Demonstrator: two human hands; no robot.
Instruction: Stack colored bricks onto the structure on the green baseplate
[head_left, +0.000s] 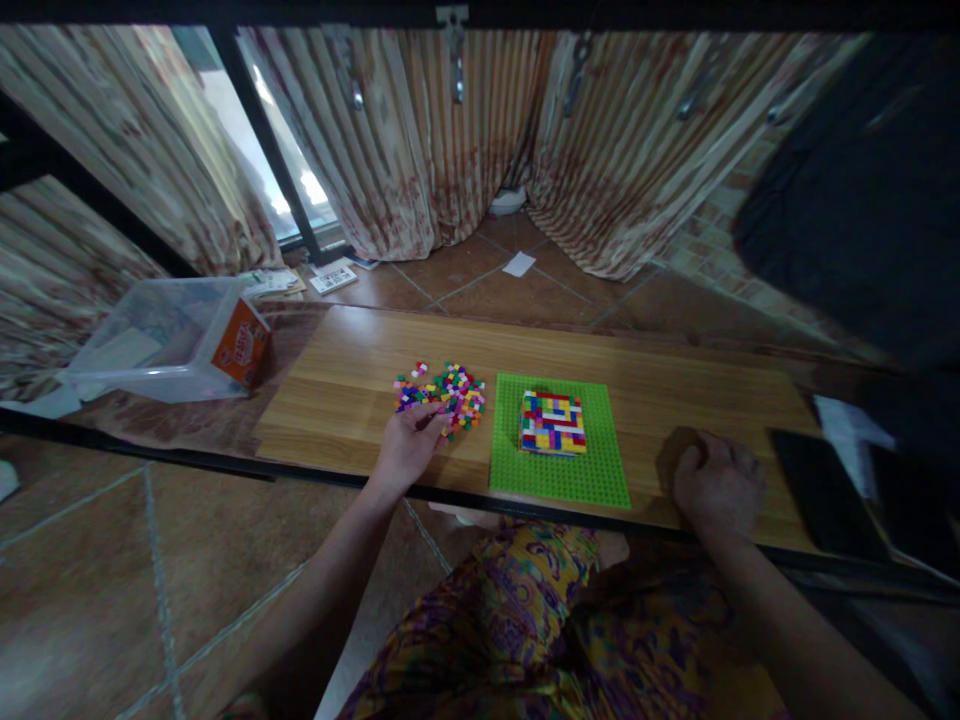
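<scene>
A pile of small coloured bricks (448,389) lies on the wooden table (352,380), left of centre. My left hand (409,440) rests at the pile's near edge, fingers curled into the bricks; whether it holds one is hidden. To the right lies a green baseplate (555,465) carrying a square block of stacked multicoloured bricks (553,422). My right hand (716,482) lies on the table right of the baseplate, closed in a loose fist with nothing seen in it.
A clear plastic bin (161,340) with an orange box (241,343) stands at the far left. A dark phone (825,495) lies at the right edge. Curtains hang behind, with papers on the tiled floor (517,264).
</scene>
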